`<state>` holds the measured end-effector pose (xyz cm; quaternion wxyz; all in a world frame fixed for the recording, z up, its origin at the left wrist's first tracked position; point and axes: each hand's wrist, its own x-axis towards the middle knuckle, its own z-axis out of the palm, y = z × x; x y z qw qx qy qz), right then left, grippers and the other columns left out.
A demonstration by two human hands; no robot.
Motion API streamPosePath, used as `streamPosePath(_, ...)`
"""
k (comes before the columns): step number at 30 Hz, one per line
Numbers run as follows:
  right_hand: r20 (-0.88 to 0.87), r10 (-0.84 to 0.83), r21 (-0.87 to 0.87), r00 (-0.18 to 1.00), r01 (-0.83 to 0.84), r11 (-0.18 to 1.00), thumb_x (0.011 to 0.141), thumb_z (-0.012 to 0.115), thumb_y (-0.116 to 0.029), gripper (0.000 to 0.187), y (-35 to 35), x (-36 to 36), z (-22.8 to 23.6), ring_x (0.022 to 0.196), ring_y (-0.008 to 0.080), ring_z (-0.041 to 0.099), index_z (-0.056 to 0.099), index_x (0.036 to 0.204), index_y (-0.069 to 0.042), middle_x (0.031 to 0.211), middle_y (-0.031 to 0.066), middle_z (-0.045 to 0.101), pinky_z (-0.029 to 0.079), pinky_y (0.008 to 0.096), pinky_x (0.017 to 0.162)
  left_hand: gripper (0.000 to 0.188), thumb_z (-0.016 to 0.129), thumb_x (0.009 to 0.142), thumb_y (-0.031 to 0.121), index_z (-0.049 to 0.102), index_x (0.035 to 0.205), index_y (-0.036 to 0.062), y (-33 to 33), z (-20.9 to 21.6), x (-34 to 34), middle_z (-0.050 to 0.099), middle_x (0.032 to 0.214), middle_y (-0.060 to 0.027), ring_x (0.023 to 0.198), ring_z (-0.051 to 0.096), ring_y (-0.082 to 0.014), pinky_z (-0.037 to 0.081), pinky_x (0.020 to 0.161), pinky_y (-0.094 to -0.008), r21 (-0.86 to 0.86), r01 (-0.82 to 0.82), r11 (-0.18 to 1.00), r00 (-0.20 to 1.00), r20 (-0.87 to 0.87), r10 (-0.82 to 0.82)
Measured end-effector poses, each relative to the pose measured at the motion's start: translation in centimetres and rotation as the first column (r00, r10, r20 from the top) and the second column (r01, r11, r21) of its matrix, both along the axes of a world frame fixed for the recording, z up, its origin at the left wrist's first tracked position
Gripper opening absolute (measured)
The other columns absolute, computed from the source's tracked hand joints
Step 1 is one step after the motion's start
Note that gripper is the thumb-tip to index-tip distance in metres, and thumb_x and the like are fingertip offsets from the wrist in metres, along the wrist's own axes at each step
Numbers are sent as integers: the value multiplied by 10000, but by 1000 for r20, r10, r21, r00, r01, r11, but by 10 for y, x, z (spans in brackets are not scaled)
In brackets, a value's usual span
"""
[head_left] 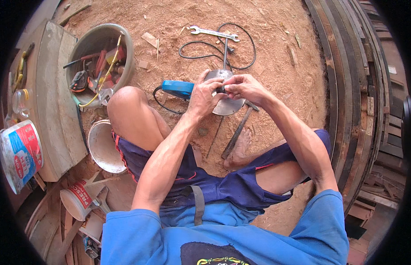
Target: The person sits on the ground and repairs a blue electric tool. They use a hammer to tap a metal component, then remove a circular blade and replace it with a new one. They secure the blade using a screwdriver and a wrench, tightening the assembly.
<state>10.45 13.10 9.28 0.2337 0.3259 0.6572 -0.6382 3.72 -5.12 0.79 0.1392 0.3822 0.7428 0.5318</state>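
Note:
I sit on the ground with both hands over a round grey metal disc [228, 107], which lies beside a blue-cased tool part [178, 88]. My left hand [204, 95] has its fingers closed at a small dark piece [221, 89] over the disc's middle. Opposite it, my right hand [246, 89] pinches at the same spot; what lies between its fingertips is mostly hidden. A thin metal rod [225, 54] reaches away beyond the disc. Past it lies an open-ended wrench [214, 33]. A hammer [239, 130] rests close to the disc, near my bare foot.
A black cord [254, 48] loops over the sawdust-covered ground. A grey tub [131, 66] of hand tools stands at the far left, with a white bucket [92, 145] nearer. Another bucket [4, 152] sits by a wooden board [59, 119]. Stacked planks [346, 88] line the right.

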Motion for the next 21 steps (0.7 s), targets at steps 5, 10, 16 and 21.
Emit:
streamPosePath(5,-130,50,84,990,-40,996,958,719,-203,302,-4,14,4,836,119,693,680,1209,-38,925,67,730,571,296,763,431,855,781,182,747,1184,73,-1,7,-10,689,1320,-98,1456,403,-381,320,1217,-470,-70,122,990,990,86,-115)
streamPosePath(10,-230,0,418,973,99,903,967,678,-232,354,15,34,-5,902,176,708,658,1248,-19,990,113,740,564,331,839,403,868,748,147,769,1133,85,-4,11,-14,720,1263,-95,1424,456,-356,298,1230,-475,58,85,995,971,219,-96)
streamPosePath(16,-87,-157,601,984,177,780,951,652,-298,489,-2,68,-32,1064,302,690,577,1322,12,1134,204,705,519,412,973,296,832,811,150,784,1096,89,0,10,-13,755,1164,-96,1399,483,-337,271,1234,-453,67,110,992,964,234,-123)
streamPosePath(21,-39,-80,525,996,88,846,960,653,-322,442,-1,56,-34,1052,310,696,653,1214,40,1086,215,730,531,415,926,253,790,847,111,782,1097,70,-2,3,-15,730,1233,-91,1403,484,-314,295,1219,-440,-5,104,995,989,108,-103)
